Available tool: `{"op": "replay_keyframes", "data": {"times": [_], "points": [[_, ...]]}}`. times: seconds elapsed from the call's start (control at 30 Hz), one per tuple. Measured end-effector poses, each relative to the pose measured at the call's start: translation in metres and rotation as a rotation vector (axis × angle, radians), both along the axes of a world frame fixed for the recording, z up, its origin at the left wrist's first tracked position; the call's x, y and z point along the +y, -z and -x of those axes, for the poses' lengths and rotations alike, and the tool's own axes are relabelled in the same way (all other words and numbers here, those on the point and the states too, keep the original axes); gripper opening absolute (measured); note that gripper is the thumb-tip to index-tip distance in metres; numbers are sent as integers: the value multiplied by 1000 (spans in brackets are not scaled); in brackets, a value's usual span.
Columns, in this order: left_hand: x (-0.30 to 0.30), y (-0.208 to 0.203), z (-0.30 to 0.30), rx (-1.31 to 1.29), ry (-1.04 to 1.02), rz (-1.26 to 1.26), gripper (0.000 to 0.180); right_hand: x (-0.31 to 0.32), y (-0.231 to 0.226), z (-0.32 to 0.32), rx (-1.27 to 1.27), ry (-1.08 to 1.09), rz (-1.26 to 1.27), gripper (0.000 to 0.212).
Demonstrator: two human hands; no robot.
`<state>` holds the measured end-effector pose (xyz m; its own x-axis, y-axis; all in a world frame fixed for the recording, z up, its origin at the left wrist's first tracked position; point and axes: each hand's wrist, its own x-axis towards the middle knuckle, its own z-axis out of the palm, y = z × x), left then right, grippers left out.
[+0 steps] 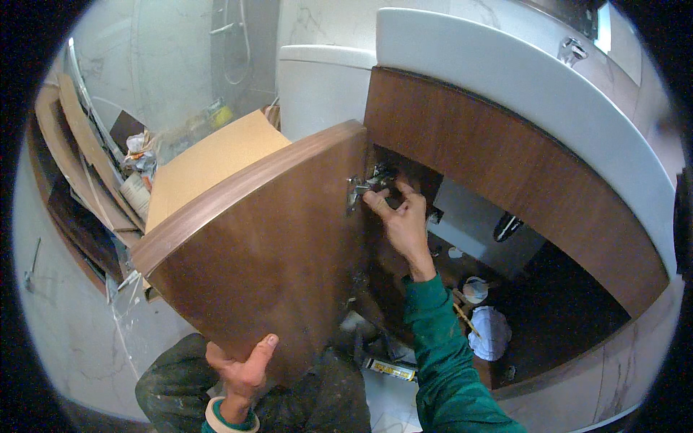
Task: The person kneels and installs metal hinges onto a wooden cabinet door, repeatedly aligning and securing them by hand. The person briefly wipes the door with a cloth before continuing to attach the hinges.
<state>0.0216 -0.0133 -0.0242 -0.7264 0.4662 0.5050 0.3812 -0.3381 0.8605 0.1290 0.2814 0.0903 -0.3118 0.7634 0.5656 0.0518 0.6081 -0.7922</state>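
A brown wooden cabinet door (253, 252) stands swung out on the left side of the vanity cabinet (469, 151). My left hand (242, 372) grips its lower edge, thumb against the brown face and the other fingers partly hidden. Near the door's upper right edge, a metal hinge (356, 190) bridges the gap to the cabinet's side. My right hand (404, 224) reaches up to it, thumb and fingers bent around its arm. Part of the hinge is hidden in shadow and behind the fingers.
Above the cabinet is a white basin (505, 79) with a faucet (572, 52). A white toilet (325, 86) stands behind the door. Inside the cabinet lie a white cloth (491, 333) and a small cup (475, 290). A sealant tube (390, 369) rests below; cardboard pieces (86, 162) lean at left.
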Motion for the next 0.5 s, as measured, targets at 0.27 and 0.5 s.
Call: {"op": "replay_keyframes", "data": {"times": [0.27, 0.5], "points": [[5, -21, -4, -45, -15, 0, 57, -9, -6, -2, 76, -72, 25, 29], [12, -72, -8, 4, -148, -43, 15, 1, 4, 2, 130, -142, 18, 35]]}}
